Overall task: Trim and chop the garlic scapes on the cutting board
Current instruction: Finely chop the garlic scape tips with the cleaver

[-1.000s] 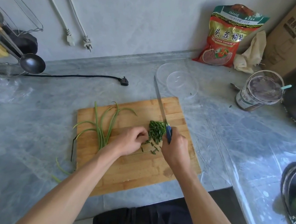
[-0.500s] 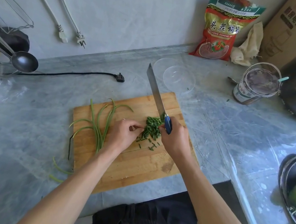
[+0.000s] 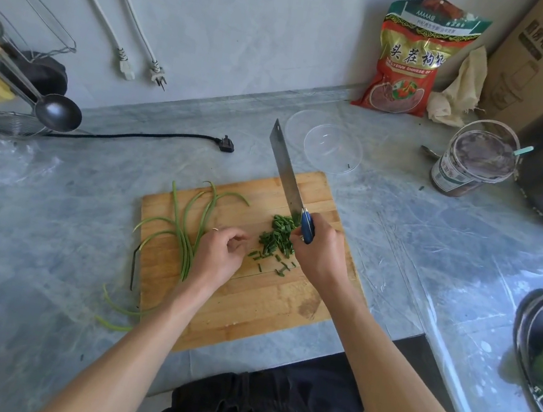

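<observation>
A rectangular wooden cutting board (image 3: 251, 293) lies on a grey marbled countertop (image 3: 413, 245). The right hand (image 3: 318, 250) grips the blue handle of a long steel-bladed knife (image 3: 287, 170), whose blade slants up and away toward the wall, its heel just above a small heap of chopped green garlic scape pieces (image 3: 276, 237) at the board's centre. The left hand (image 3: 222, 251) rests on the board just left of that heap, fingers loosely curled and holding nothing. Several long whole green garlic scapes (image 3: 187, 229) lie on the board's left part, beside the left hand. A few pale green trimmed ends (image 3: 118, 310) lie on the countertop off the board's near-left corner. A clear round plastic container (image 3: 333, 148) sits beyond the board.
</observation>
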The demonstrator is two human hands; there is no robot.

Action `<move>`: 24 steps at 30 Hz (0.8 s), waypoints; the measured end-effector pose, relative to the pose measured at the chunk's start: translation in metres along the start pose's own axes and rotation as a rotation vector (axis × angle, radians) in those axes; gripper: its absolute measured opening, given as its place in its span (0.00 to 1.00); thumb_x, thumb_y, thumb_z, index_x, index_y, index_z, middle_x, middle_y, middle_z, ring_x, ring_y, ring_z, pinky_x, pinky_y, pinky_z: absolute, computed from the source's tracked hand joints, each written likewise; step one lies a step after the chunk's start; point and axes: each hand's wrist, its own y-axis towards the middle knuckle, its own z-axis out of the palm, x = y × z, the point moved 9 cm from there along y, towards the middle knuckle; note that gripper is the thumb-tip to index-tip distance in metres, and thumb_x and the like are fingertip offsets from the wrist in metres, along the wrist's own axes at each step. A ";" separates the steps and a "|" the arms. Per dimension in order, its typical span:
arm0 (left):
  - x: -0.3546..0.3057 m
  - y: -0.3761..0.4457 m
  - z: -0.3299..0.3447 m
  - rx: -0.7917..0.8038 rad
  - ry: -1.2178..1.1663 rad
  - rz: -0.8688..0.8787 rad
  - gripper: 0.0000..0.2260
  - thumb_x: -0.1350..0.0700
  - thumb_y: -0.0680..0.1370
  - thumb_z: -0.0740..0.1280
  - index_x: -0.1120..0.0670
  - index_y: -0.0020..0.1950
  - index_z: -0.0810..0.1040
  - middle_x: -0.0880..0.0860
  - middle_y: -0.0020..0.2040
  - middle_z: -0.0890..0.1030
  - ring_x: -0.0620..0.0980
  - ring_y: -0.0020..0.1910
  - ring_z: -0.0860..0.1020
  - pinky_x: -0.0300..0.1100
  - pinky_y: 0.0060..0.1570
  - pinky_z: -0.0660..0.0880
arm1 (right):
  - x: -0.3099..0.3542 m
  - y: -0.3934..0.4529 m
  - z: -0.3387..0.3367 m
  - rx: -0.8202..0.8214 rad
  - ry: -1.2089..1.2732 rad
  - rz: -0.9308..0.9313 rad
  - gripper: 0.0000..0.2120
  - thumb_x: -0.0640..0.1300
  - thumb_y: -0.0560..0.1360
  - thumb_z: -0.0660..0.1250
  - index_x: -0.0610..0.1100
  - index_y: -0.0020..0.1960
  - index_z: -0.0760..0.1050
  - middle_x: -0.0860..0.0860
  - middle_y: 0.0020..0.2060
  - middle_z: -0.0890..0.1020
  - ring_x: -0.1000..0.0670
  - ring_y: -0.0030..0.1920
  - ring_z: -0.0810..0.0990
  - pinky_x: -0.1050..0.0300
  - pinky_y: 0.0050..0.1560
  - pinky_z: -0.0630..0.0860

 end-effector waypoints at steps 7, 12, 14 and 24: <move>0.013 -0.014 -0.002 0.007 -0.003 -0.023 0.07 0.60 0.77 0.71 0.51 0.52 0.83 0.46 0.49 0.80 0.38 0.44 0.75 0.25 0.43 0.70 | 0.000 0.001 0.003 0.014 -0.017 0.009 0.07 0.41 0.75 0.70 0.41 0.45 0.71 0.47 0.36 0.79 0.53 0.31 0.70 0.66 0.29 0.66; 0.015 -0.015 -0.006 -0.016 -0.060 -0.069 0.06 0.58 0.79 0.68 0.50 0.54 0.83 0.42 0.47 0.81 0.38 0.45 0.77 0.25 0.41 0.70 | 0.006 -0.011 -0.004 0.007 0.032 -0.059 0.16 0.46 0.79 0.65 0.42 0.36 0.65 0.50 0.26 0.67 0.54 0.25 0.62 0.64 0.26 0.62; 0.015 -0.015 -0.015 -0.080 -0.101 -0.086 0.07 0.58 0.80 0.67 0.51 0.55 0.82 0.42 0.47 0.81 0.37 0.45 0.77 0.25 0.41 0.71 | 0.008 -0.022 -0.004 0.088 0.083 -0.079 0.19 0.50 0.80 0.62 0.38 0.37 0.67 0.48 0.26 0.70 0.53 0.25 0.65 0.61 0.27 0.63; 0.022 -0.049 -0.043 -0.363 -0.194 -0.106 0.12 0.65 0.78 0.64 0.51 0.58 0.76 0.43 0.46 0.79 0.44 0.47 0.77 0.34 0.49 0.73 | -0.011 -0.091 0.030 0.526 0.299 0.103 0.19 0.51 0.83 0.56 0.42 0.37 0.67 0.48 0.28 0.71 0.49 0.24 0.67 0.57 0.23 0.66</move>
